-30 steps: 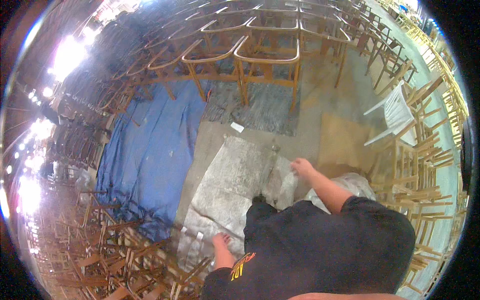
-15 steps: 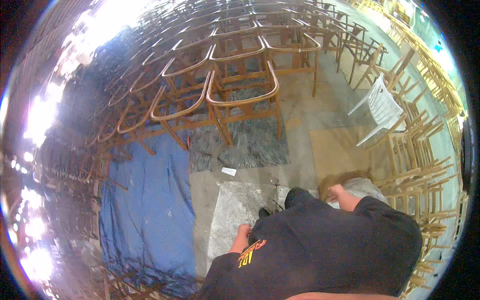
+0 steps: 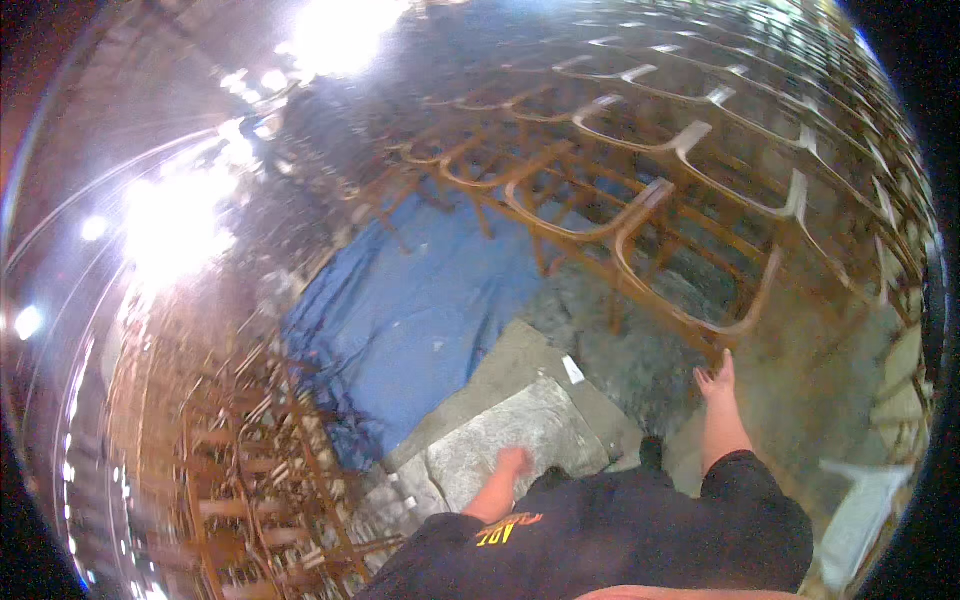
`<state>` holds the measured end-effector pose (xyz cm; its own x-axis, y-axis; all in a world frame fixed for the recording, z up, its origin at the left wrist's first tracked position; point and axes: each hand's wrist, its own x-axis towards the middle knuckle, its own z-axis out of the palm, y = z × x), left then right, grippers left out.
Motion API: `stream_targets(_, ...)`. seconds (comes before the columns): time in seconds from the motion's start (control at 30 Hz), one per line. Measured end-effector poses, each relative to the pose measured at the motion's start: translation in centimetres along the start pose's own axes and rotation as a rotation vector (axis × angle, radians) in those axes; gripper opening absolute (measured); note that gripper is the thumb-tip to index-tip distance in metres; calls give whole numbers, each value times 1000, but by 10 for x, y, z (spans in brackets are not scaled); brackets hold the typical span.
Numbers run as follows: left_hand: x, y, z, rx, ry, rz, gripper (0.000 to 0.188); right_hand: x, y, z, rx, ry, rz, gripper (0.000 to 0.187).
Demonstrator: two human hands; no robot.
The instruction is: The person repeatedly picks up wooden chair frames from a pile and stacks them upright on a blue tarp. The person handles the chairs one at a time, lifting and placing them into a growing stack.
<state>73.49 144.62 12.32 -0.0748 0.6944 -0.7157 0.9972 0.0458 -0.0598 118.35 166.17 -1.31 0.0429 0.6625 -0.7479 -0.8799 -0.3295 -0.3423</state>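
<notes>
My right hand (image 3: 718, 378) reaches forward with its fingers spread and nothing in it. Just beyond the fingertips is the curved rail of a brown wooden chair frame (image 3: 735, 328), the nearest in rows of similar frames. Whether the fingers touch it I cannot tell. Lower and to the left, my left hand (image 3: 515, 462) hangs above a pale, scuffed sheet (image 3: 500, 432) on the floor. Motion smears its fingers, and no held thing shows there. A small white slip (image 3: 573, 369) lies past that sheet.
A wrinkled blue tarp (image 3: 400, 320) covers the floor at left, running under some frames. Wooden pieces (image 3: 240, 470) are piled at the lower left. Part of a white plastic chair (image 3: 865, 520) shows at the lower right. Bright lights glare at the upper left.
My view has swung left, shifting the chair frames and tarp rightward in the picture. My right hand, closed beside a plastic-looking bundle before, is now stretched out with its fingers spread near a chair frame.
</notes>
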Motion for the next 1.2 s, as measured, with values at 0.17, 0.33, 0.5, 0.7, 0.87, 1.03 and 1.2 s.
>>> stream_targets(0.17,-73,65,65,-284,124,190,27,80,-59,44,151,78,-28,46)
stream_targets(0.33,-101,73,88,-110,19,-4,24,96,-51,49,323,119,-38,24)
stream_targets(0.5,-69,73,62,-360,273,285,26,50,-50,22,279,184,19,19)
stream_targets(0.7,58,163,-59,-861,308,195,39,-42,-53,-44,179,145,85,23)
stream_targets(0.87,110,334,-197,-574,497,930,30,-83,-69,-83,216,-23,-10,26)
stream_targets(1.03,115,469,-188,-458,-195,571,54,-151,-36,-76,-16,-265,107,27)
stream_targets(1.2,90,523,-166,-279,-29,617,55,-162,-52,-105,-48,-266,29,29)
